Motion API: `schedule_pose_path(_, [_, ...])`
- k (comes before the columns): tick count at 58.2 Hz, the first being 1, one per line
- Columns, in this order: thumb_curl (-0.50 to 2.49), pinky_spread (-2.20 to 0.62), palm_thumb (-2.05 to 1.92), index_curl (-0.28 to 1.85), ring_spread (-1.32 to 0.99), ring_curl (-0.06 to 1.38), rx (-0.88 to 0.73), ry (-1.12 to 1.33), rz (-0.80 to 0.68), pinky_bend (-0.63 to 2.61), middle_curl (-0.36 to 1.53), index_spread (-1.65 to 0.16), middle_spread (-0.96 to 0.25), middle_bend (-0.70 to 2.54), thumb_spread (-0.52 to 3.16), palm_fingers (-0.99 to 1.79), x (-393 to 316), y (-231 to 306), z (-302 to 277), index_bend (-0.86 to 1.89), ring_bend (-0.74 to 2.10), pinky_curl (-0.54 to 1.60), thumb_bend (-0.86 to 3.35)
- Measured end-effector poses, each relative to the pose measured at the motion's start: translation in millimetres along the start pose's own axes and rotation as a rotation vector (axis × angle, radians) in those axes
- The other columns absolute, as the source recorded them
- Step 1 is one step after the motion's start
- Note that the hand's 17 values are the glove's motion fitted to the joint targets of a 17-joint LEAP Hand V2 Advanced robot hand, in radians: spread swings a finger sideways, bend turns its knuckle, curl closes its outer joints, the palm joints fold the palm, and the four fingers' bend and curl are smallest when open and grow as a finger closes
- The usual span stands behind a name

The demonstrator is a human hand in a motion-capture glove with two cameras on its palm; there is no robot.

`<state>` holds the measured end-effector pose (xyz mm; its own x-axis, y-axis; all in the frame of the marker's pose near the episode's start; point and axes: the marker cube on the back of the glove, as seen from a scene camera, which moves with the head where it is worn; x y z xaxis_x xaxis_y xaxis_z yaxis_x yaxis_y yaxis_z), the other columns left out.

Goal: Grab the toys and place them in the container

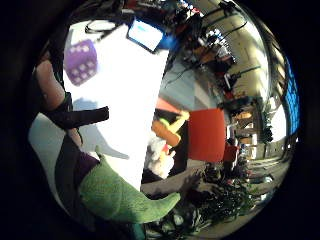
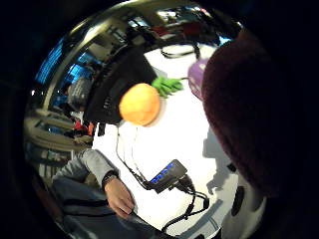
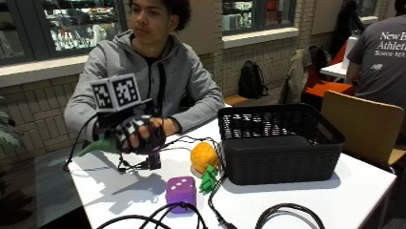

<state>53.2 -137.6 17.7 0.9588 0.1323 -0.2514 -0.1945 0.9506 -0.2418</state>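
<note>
Outside view: a person sits at the far left side of a white counter (image 3: 298, 200). The gloved right hand (image 3: 136, 133) is raised above the counter's left part, its fingers (image 3: 130, 130) curled round a plush toy (image 3: 105, 144) with a green pointed end and a dark purple body; the green end sticks out to the left of the hand. The toy is held clear of the counter surface.

A black woven basket (image 3: 279, 143), the container, stands on the right half of the counter, well apart from the hand. Just beside its left wall lies an orange pineapple toy (image 3: 204, 157) with green leaves (image 3: 208, 180) pointing toward the near edge. Near the front edge, left of the leaves, rests a purple plush die (image 3: 181, 190) with white spots. Black cables (image 3: 279, 214) loop along the near edge and run back toward the hand.

Little finger side palm view: the green end of the plush toy (image 1: 120, 197) lies close against the palm, with its purple body beside it; the die (image 1: 80, 61) sits on the counter (image 1: 130, 100) beyond.

Thumb side palm view: the dark purple body of the plush toy (image 2: 249, 114) fills one side; the pineapple toy (image 2: 139, 103) lies on the counter (image 2: 174, 139) next to the basket (image 2: 117, 84). The person's bare left hand (image 2: 119, 196) rests at the counter's edge.
</note>
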Motion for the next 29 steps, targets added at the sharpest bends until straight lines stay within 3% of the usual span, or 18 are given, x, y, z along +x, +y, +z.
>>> schedule_pose_path(14, [0.59, -0.38, 0.70, 0.03, -0.26, 0.47, 0.077, 0.060, -0.164, 1.36, 0.55, -0.28, -0.18, 0.60, 1.23, 0.78, -72.5, -5.1, -45.9, 0.14, 1.35, 0.49, 0.34])
schedule_pose_path(29, [0.63, -0.38, 0.70, 0.04, -0.26, 0.47, -0.038, 0.155, -0.173, 1.35, 0.62, -0.27, -0.20, 0.57, 1.21, 0.78, -66.1, 34.0, -69.5, 0.13, 1.35, 0.48, 0.30])
